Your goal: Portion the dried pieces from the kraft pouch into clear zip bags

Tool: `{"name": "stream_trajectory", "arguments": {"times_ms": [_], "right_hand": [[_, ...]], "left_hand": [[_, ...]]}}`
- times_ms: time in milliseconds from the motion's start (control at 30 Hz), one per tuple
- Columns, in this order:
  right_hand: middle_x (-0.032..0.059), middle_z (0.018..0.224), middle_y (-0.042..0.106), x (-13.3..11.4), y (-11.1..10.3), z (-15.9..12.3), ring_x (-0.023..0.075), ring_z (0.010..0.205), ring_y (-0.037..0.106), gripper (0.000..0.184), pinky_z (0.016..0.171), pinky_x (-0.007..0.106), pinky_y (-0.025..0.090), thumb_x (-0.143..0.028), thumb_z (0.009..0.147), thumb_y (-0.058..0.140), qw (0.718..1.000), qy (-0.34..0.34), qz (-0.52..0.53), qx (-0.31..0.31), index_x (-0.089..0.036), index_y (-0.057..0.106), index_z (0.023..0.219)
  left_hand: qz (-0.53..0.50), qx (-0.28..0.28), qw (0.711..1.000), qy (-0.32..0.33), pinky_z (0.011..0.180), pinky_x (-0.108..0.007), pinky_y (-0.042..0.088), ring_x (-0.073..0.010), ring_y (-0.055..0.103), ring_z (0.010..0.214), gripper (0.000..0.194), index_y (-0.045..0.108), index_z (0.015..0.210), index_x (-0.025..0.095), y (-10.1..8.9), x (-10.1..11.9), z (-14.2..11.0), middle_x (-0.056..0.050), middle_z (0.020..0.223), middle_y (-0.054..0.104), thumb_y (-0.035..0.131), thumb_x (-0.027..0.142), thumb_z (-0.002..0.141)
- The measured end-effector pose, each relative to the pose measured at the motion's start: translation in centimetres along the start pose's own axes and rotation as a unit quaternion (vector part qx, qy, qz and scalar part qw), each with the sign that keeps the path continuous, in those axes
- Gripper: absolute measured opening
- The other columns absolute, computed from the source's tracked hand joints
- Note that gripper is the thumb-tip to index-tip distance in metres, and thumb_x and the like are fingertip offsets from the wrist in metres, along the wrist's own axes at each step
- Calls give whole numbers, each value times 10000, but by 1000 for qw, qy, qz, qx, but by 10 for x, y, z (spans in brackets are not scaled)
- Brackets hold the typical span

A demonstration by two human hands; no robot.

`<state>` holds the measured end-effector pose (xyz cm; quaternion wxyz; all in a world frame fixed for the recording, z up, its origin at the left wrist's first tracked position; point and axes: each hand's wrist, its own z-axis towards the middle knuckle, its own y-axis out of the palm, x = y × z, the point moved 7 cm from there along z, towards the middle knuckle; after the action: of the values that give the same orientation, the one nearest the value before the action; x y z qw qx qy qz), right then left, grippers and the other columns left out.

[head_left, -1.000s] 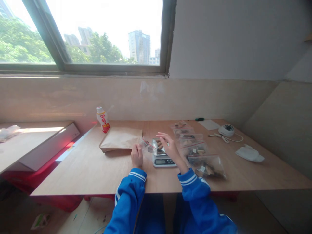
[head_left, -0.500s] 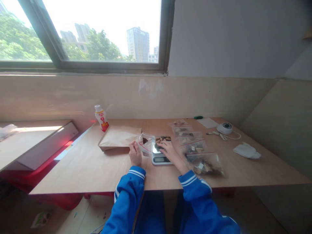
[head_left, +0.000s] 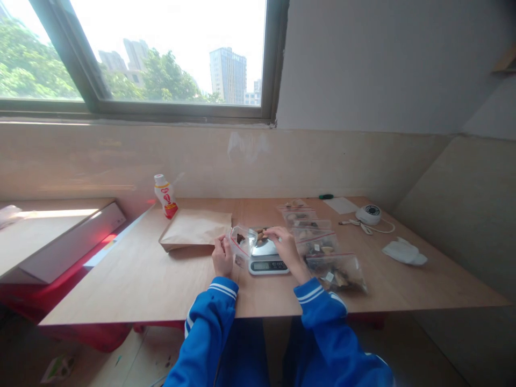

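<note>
1. Counted: two hands, one digital kitchen scale (head_left: 267,264), one clear zip bag (head_left: 243,241) with a red seal line, a row of about five more filled zip bags (head_left: 336,273) (they overlap, so the count is uncertain), one kraft paper envelope (head_left: 194,230) and one plastic drink bottle (head_left: 165,196).
2. The left hand (head_left: 223,257) stands upright with its fingers curled, gripping the near edge of the clear zip bag, which is tilted just above the scale's left side.
3. The right hand (head_left: 287,249) is curved over the scale's pan, its fingertips (head_left: 271,233) at a small heap of brown dried pieces (head_left: 262,234). Whether they are pinching a piece cannot be told.
4. The clear zip bag is open, with a dark piece inside, and lies between the hands.
5. The envelope lies flat on the wooden tabletop (head_left: 121,285), just left of the left hand.
</note>
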<state>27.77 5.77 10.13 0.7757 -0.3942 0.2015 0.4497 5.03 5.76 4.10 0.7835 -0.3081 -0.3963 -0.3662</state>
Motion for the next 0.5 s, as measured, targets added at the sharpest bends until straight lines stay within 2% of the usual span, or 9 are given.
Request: {"name": "stream_trajectory", "arguments": {"times_ms": [133,267,300,367,500], "right_hand": [[45,935,683,-40,2,22,190,928,600,187,836,326,466,-224,885,507,999,-17,36,34,-228,694,898],[37,983,690,-72,36,26,181,977,590,189,888,324,451,-221,884,523,993,-75,57,-70,-251,702,933],[36,1017,686,-73,41,24,179,1005,586,194,910,328,444,-224,884,522,991,-81,63,-86,-258,697,963],[42,1100,662,-64,41,19,181,1072,567,225,954,341,425,-240,895,498,992,-70,76,-72,-261,676,1031],[77,1156,628,-16,21,11,194,1126,547,314,992,373,406,-271,929,378,998,-8,70,0,-228,644,1092]], "left_hand": [[19,-4,1000,8,630,-298,491,-191,670,684,247,541,971,208,1,-3,0,-58,806,719,369,372,904],[22,9,1000,4,641,-301,498,-194,669,708,264,543,977,201,-3,-4,0,-62,807,705,367,384,904],[23,13,1000,-1,647,-304,501,-196,670,721,271,541,983,199,-4,-5,0,-67,822,704,363,388,904],[18,17,1000,-15,668,-309,507,-197,673,743,282,535,990,199,-4,-6,0,-71,847,707,348,395,910],[2,14,1000,-11,637,-301,516,-189,679,705,282,522,986,196,-2,-6,-1,-66,821,714,328,388,920]]}}
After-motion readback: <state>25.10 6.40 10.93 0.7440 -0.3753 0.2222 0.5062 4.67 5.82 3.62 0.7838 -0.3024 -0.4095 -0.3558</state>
